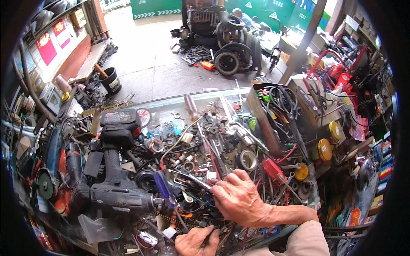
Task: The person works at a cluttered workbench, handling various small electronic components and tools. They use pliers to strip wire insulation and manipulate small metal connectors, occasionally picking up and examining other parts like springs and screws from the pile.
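Note:
My right hand [241, 199] reaches in over the cluttered bench with its fingers curled; whatever they hold is hidden beneath them. A slim silver metal tool [193, 177] ends at its fingertips. Lower down, at the near edge, my left hand [198, 242] has thumb and fingers drawn together by a small dark part too unclear to name. Close to it runs a coil spring [227, 234]. A blue-handled screwdriver [163, 187] lies left of my right hand, and a red-handled screwdriver [275, 170] to its right. Above the hand sits a metal ring [247, 160].
A black cordless impact wrench [121, 194] and an angle grinder [49, 164] crowd the left. A metal box of pliers and scissors [267, 123] stands far right, near yellow lids [325, 149]. Beyond the bench are a black bucket [112, 81], tyres [227, 62] and a person [243, 18].

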Motion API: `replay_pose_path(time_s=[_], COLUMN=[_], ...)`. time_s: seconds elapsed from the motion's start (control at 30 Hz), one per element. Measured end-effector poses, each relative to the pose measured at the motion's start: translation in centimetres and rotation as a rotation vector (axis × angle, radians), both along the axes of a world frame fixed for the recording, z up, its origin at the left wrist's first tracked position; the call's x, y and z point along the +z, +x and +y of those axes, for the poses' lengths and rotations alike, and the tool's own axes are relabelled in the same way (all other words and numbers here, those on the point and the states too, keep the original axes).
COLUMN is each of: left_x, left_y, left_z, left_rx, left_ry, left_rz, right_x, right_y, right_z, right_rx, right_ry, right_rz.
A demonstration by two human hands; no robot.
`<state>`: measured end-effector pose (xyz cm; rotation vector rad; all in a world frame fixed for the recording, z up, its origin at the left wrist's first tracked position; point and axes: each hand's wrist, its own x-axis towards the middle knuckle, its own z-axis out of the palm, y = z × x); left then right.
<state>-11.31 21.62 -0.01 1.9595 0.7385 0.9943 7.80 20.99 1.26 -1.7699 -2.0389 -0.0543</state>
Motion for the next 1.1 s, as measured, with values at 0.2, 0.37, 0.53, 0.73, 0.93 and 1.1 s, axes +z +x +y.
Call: replay_pose_path(time_s=[0.2,0.37,0.53,0.73,0.93,1.1], left_x=[-0.3,-0.5,-0.9,-0.5,-0.8,-1.6], left_y=[-0.2,-0.6,-0.7,-0.7,-0.4,-0.8], left_z=[0.5,0.2,0.2,-0.1,-0.2,-0.6], left_rx=[0.018,0.021,-0.01,-0.051,-0.05,-0.113], left_ry=[0.108,0.115,0.115,0.16,0.187,0.109], left_rz=[-0.047,-0.056,-0.042,0.021,0.008,-0.068], right_x=[0.1,0.2,0.2,3.0,0.1,0.2], right_y=[1.6,2.9,3.7,-1.4,-3.1,-1.5], right_z=[1.3,2.1,3.3,2.3,2.6,2.8], right_rx=[-0.061,-0.198,-0.258,0.073,0.209,0.167], right_ry=[-0.029,0.023,-0.038,-0.177,-0.318,-0.472], right_rz=[0.119,0.092,-0.103,0.122,0.099,0.14])
